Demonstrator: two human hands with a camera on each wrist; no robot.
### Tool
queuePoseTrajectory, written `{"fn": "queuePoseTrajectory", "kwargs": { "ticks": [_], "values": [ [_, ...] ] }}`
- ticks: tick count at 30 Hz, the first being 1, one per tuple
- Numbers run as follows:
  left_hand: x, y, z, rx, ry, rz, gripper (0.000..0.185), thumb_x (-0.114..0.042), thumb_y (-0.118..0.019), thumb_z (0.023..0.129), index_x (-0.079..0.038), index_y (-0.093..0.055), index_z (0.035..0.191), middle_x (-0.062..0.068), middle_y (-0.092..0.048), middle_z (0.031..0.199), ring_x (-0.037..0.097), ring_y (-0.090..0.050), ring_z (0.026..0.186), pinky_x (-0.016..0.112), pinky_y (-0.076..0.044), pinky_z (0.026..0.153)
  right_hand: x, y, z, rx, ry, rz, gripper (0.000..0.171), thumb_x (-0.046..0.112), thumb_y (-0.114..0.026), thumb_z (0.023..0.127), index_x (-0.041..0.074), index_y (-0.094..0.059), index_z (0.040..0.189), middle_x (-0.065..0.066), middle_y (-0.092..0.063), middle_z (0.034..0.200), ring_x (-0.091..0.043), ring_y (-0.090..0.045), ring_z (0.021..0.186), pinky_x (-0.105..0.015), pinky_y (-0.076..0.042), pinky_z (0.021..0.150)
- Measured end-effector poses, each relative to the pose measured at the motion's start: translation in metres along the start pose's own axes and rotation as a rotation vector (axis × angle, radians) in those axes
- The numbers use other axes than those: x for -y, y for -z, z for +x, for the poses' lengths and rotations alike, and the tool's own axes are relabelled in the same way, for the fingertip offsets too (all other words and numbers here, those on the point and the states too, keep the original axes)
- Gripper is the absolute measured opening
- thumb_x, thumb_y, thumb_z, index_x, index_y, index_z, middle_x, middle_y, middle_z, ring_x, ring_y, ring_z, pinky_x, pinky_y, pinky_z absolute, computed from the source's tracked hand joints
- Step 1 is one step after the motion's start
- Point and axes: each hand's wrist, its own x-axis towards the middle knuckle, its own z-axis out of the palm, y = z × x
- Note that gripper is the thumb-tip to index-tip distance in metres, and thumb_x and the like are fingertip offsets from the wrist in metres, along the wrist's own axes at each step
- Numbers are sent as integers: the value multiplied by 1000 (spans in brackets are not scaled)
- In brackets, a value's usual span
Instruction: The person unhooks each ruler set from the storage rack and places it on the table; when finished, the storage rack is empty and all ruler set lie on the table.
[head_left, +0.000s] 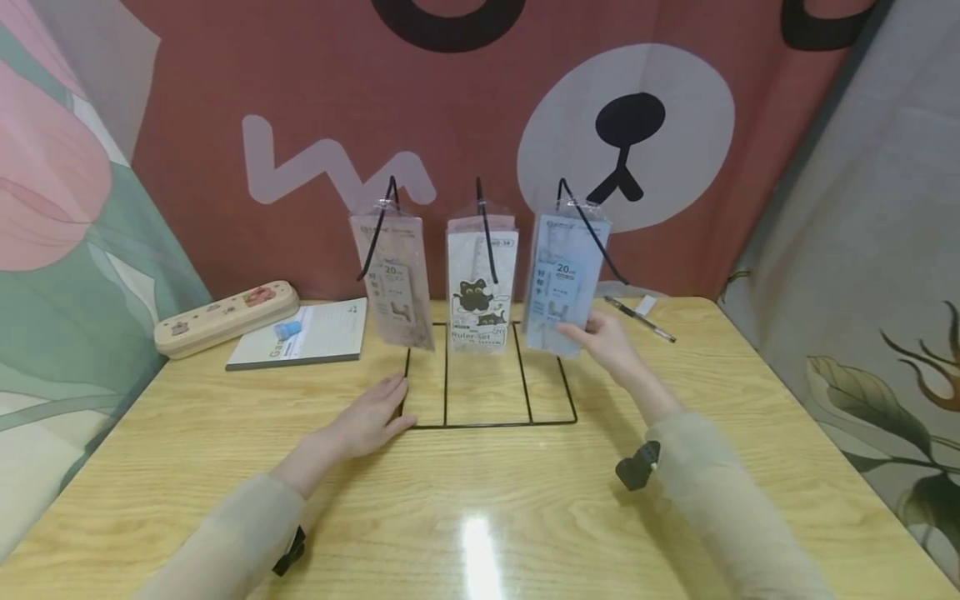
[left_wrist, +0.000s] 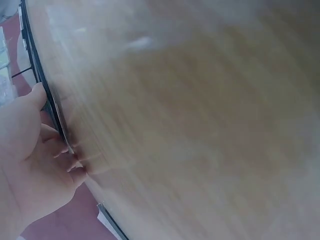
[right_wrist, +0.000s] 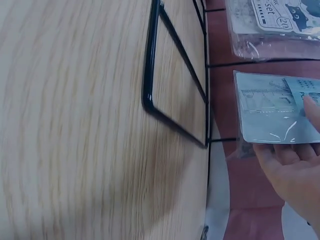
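Observation:
A black wire display rack [head_left: 491,426] stands on the table with three hooks. From its right hook hangs a blue ruler set packet [head_left: 564,275]. My right hand [head_left: 611,342] pinches that packet's lower right edge, thumb in front and fingers behind, as the right wrist view also shows. A white ruler set packet [head_left: 482,292] with black cats hangs on the middle hook, with a pink one behind it. On the left hook is a pink ruler set packet [head_left: 393,283]. My left hand [head_left: 367,421] rests at the base's left front corner, its fingers extended along the wire.
At the back left, a cream pencil case [head_left: 225,318] lies partly over a notebook [head_left: 322,333], which has a small blue object [head_left: 287,330] on it. A pen [head_left: 640,319] lies at the back right near a small white piece [head_left: 645,305]. Curtains hang behind the table.

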Motion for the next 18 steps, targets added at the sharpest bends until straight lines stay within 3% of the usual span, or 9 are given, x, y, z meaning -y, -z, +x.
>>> {"fn": "queuePoseTrajectory", "kwargs": {
  "ticks": [8, 18],
  "values": [
    [1, -3, 0, 21, 1, 37, 64, -32, -45, 100, 13, -27, 142, 32, -24, 149, 45, -25, 139, 54, -26, 114, 8, -3, -14, -3, -16, 6, 37, 18, -60, 93, -5, -58, 122, -24, -61, 120, -34, -62, 110, -41, -53, 92],
    [-1, 0, -1, 43, 12, 32, 64, -32, -43, 100, 13, -25, 142, 31, -21, 150, 44, -23, 140, 54, -24, 114, 12, 6, -65, 83, -14, -1, 38, 21, -62, 91, -4, -59, 120, -20, -63, 120, -21, -67, 102, -40, -53, 92]
  ]
}}
